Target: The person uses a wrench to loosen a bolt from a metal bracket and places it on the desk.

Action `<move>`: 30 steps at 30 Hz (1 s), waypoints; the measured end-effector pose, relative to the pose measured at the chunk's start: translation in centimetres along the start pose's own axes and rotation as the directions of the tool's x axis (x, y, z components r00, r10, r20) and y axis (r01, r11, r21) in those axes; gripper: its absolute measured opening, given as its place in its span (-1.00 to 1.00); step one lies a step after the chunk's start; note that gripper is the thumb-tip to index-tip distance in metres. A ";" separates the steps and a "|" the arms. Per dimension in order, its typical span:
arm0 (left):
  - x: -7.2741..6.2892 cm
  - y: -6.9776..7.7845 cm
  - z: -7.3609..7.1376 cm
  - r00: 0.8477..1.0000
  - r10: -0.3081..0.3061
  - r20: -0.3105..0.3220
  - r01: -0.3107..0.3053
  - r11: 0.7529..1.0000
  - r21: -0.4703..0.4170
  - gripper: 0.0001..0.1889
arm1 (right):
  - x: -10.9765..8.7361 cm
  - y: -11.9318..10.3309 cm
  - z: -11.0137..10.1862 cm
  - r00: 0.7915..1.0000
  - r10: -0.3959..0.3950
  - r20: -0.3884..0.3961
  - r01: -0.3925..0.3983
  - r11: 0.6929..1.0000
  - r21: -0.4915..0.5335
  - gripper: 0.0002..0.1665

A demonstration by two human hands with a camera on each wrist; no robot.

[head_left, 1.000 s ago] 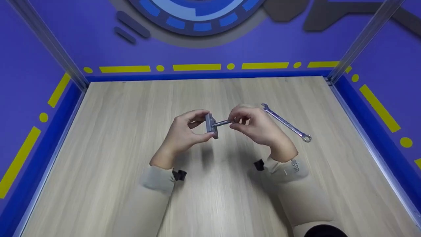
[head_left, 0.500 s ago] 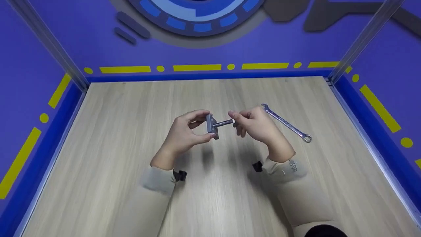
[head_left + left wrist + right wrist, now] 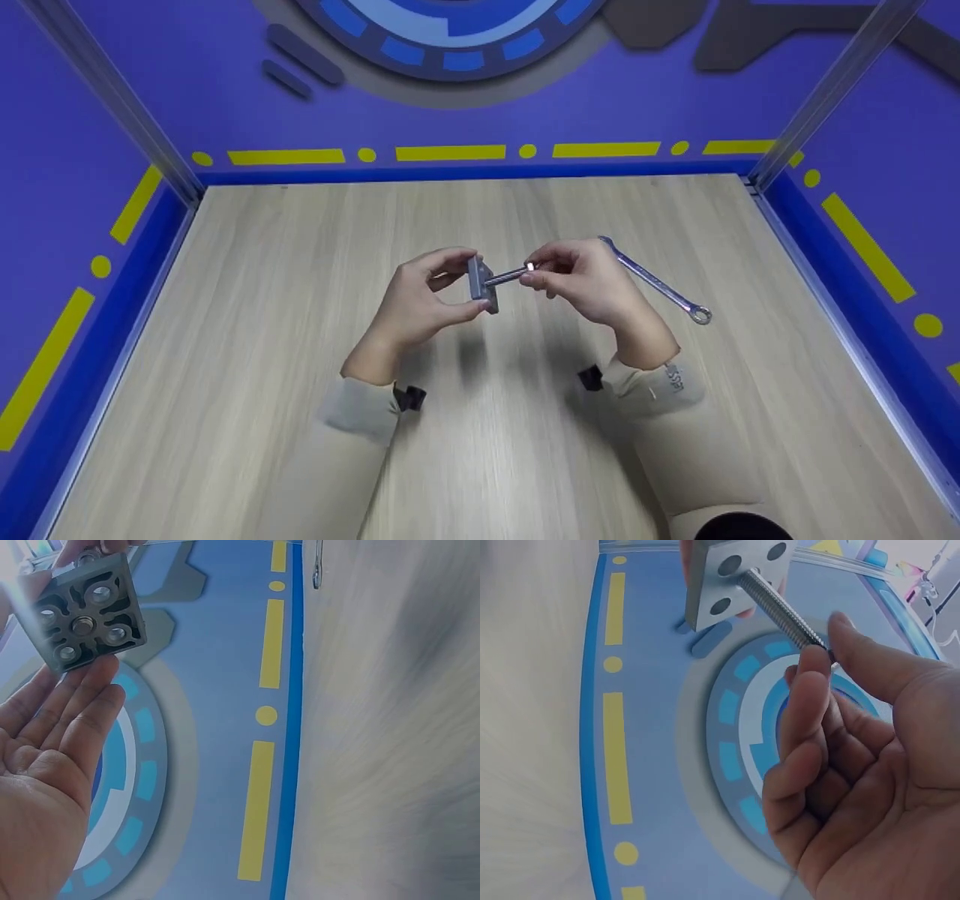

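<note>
My left hand (image 3: 420, 296) holds a square grey metal plate (image 3: 475, 281) by its edges, thumb below and fingers above. The plate has several round holes, and a threaded bolt (image 3: 505, 277) stands out from its centre toward the right. On the other face, in the left wrist view, the bolt's end shows flush in the middle hole of the plate (image 3: 63, 601). My right hand (image 3: 589, 281) pinches the bolt's far, shiny end between thumb and forefinger. In the right wrist view the bolt (image 3: 781, 607) shows its thread, with the right hand's (image 3: 855, 765) other fingers curled below.
A combination wrench (image 3: 654, 280) lies slantwise on the wooden table (image 3: 262, 337), beyond and to the right of the right hand. Blue-purple panels (image 3: 187, 90) with yellow marks wall the table at the back and both sides.
The right thumb and fingers have shifted round the bolt's end, first with the thumb up, now with the thumb lower and the forefinger above. The left hand and plate stay almost still.
</note>
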State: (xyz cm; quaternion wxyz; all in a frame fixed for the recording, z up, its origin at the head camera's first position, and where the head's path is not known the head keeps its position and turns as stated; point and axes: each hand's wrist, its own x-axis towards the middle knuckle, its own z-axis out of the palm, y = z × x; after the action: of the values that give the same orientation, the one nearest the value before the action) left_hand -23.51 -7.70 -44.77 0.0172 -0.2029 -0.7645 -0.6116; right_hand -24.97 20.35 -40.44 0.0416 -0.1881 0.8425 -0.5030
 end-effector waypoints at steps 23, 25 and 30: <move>0.1 -0.1 0.1 1.000 -0.009 0.020 0.011 0.997 -0.078 -0.26 | 0.0 0.2 0.0 0.995 0.067 -0.077 -0.072 0.996 -0.061 -0.55; 0.1 -0.1 0.2 1.000 -0.011 0.022 0.013 0.998 -0.064 -0.26 | 0.0 0.2 0.1 0.994 0.087 -0.066 -0.092 0.992 -0.081 -0.40; 0.0 -0.2 0.3 1.000 -0.013 0.019 0.014 0.999 -0.047 -0.27 | -0.1 0.0 0.1 0.998 0.053 -0.043 -0.056 0.995 -0.081 -0.57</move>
State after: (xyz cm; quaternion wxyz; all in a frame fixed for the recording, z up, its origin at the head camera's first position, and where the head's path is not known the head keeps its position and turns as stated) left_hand -23.53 -7.44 -44.99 0.0014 -0.2039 -0.7512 -0.6278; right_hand -24.88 20.31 -40.54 0.0304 -0.1566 0.8680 -0.4702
